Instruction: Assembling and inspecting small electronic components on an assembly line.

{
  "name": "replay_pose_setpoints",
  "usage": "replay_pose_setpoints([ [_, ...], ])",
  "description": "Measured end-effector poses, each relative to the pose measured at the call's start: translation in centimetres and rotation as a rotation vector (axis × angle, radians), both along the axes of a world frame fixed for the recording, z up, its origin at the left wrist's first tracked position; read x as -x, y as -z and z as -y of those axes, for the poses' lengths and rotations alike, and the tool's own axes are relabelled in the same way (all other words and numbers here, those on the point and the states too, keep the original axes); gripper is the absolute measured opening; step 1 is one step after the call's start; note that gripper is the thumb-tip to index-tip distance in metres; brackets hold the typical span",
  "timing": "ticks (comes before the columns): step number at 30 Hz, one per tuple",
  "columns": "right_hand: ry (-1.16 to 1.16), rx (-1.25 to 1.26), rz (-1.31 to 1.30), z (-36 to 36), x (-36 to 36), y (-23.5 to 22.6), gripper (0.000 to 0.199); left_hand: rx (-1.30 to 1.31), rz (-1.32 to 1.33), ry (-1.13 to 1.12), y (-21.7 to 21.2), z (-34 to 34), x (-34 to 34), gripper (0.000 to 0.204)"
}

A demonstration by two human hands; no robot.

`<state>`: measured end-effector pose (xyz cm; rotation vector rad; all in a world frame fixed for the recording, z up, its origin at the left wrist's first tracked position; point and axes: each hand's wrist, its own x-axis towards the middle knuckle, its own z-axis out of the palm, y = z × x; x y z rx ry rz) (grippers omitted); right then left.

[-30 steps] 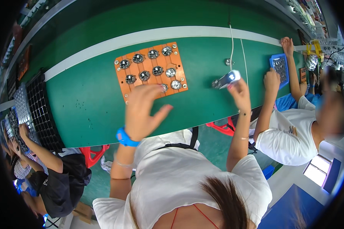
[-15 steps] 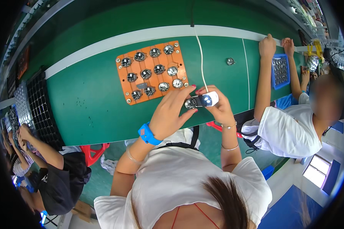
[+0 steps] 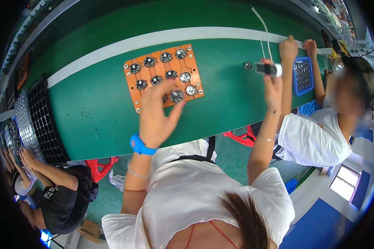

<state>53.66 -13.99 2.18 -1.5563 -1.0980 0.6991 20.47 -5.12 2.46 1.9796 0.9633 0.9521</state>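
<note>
A round black-and-silver disc-like part (image 3: 176, 96), slightly blurred, is between the thumb and fingers of my left hand (image 3: 157, 110). This hand is over the near edge of an orange board (image 3: 161, 71), covering some of its lower seats. Similar round parts (image 3: 185, 77) sit in rows on the board. My right hand (image 3: 273, 89), raised to the right, grips a small white corded device (image 3: 275, 69) with a dark and grey end. Beside that grey end, a single round part (image 3: 248, 65) lies on the green table (image 3: 220, 91).
A co-worker's arms (image 3: 287, 74) reach onto the table at right, beside a blue tray (image 3: 297, 85) of small parts. Black gridded trays (image 3: 50, 124) stand at the left end, near another person in black (image 3: 68, 199). Red stools (image 3: 100, 168) are below the table edge.
My hands have parted. The left carried the round part leftward to the board; the right took the white device up and right, its cord swinging along.
</note>
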Motion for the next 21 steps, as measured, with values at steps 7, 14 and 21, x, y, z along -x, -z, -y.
replay_pose_setpoints([
  [7, -0.221, 0.338, -0.022, -3.1, -8.8, 1.8, 0.033, 0.049, -0.058, -0.198, 1.1, -2.7, 3.2, 0.063],
  [14, -0.337, 0.449, -0.044, -4.0, -8.5, 1.5, 0.034, 0.044, -0.135, -0.205, 1.5, -3.1, 4.0, 0.064],
  [21, -0.34, 0.358, -0.186, -3.7, -7.1, 1.6, 0.041, 0.03, -0.121, -0.199, 1.7, -3.3, 3.7, 0.062],
])
